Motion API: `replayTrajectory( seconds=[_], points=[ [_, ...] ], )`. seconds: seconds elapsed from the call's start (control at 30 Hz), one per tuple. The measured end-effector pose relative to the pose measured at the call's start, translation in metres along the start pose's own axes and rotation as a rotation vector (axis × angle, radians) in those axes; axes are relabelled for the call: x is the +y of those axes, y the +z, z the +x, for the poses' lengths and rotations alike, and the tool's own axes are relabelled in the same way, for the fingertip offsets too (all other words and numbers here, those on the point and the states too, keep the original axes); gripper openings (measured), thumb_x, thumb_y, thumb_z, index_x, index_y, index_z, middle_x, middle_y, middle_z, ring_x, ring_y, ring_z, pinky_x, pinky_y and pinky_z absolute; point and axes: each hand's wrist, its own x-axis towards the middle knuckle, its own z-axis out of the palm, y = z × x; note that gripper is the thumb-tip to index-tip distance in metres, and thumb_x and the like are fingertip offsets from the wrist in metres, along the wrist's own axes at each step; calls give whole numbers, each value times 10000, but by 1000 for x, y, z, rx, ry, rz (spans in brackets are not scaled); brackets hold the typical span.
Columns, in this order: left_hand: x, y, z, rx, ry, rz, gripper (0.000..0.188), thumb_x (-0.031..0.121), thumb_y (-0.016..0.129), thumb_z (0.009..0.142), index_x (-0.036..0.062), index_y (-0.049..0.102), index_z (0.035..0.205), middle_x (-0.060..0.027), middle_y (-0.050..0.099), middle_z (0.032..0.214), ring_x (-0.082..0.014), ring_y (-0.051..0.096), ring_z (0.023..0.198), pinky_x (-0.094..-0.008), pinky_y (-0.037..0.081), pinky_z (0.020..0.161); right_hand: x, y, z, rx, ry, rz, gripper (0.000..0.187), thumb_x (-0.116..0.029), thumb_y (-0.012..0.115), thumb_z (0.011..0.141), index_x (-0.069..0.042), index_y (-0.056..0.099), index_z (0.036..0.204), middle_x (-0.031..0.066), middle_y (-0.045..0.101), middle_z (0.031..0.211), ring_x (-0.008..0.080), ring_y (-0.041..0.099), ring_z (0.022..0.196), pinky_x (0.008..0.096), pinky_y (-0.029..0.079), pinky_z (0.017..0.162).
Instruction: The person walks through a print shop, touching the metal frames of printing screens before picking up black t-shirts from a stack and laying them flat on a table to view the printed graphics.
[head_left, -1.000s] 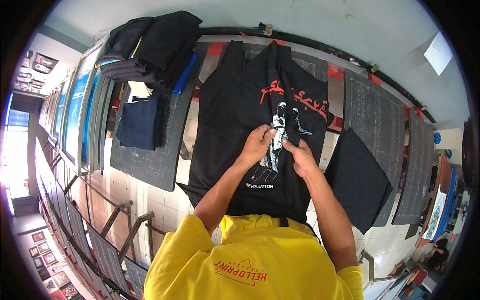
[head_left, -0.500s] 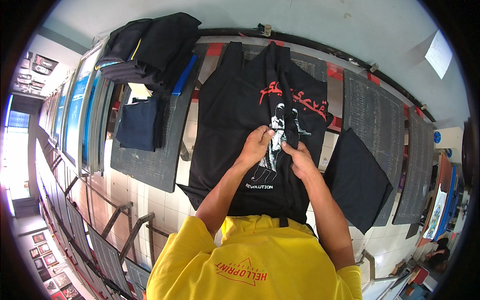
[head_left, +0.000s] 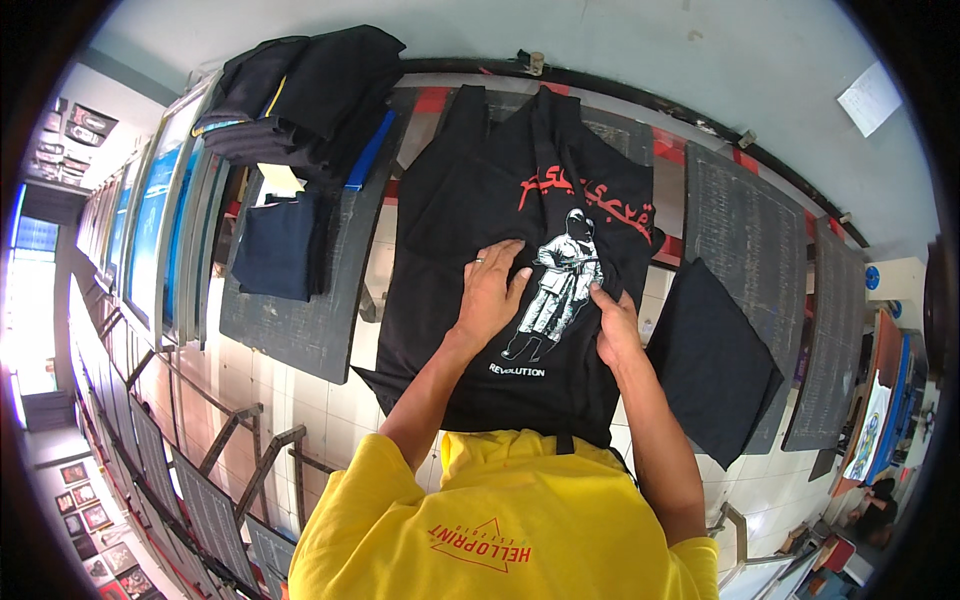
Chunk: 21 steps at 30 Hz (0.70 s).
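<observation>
A black printed shirt (head_left: 430, 260) lies over a dark board in front of me, with red script across its upper part and a black-and-white standing figure below. My left hand (head_left: 490, 298) rests on the cloth just left of the figure, fingers stretched out and thumb apart; a ring shows on one finger. On the figure's right side my right hand (head_left: 618, 328) pinches the shirt, thumb on top, its other fingers mostly hidden. The cloth by the figure lies fairly smooth, while soft folds run down from the top edge.
Folded dark garments (head_left: 300, 95) are piled at the back left, beside a blue strip (head_left: 372, 150). Nearer lies a navy folded cloth (head_left: 275, 250) with a yellow paper (head_left: 282, 178). A dark cloth (head_left: 715, 365) hangs over the grey board (head_left: 745, 230) on the right. Screen frames (head_left: 160, 240) stand left.
My hands have moved apart. The left has gone left and opened flat; the right has shifted slightly right. The fold across the printed figure has spread out, showing the whole figure.
</observation>
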Motion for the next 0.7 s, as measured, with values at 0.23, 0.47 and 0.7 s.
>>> replayTrajectory(
  seconds=[0.23, 0.47, 0.7],
  points=[
    [5, 4, -12, -82, 102, 338, 568, 310, 553, 930, 42, 442, 1418, -84, 432, 1479, -223, 374, 1372, -424, 269, 1100, 2, -2, -7, 47, 19, 64, 286, -68, 606, 934, -11, 591, 1214, 86, 645, 1182, 210, 601, 1069, 373, 466, 965],
    [3, 6, -15, -88, 145, 401, 564, 335, 550, 928, 47, 461, 1405, -78, 417, 1496, -214, 353, 1391, -431, 262, 1116, -5, -5, -9, 64, 21, 74, 316, -66, 627, 908, -16, 578, 1215, 74, 641, 1189, 223, 597, 1088, 390, 466, 972],
    [2, 4, -16, -60, 145, 275, 408, 226, 587, 908, 68, 595, 1284, -94, 485, 1436, -236, 402, 1360, -439, 282, 1098, -47, -18, -11, 92, -158, 258, 308, -252, 659, 871, -26, 638, 1079, 83, 646, 1108, 217, 593, 1059, 347, 454, 951]
  ],
)
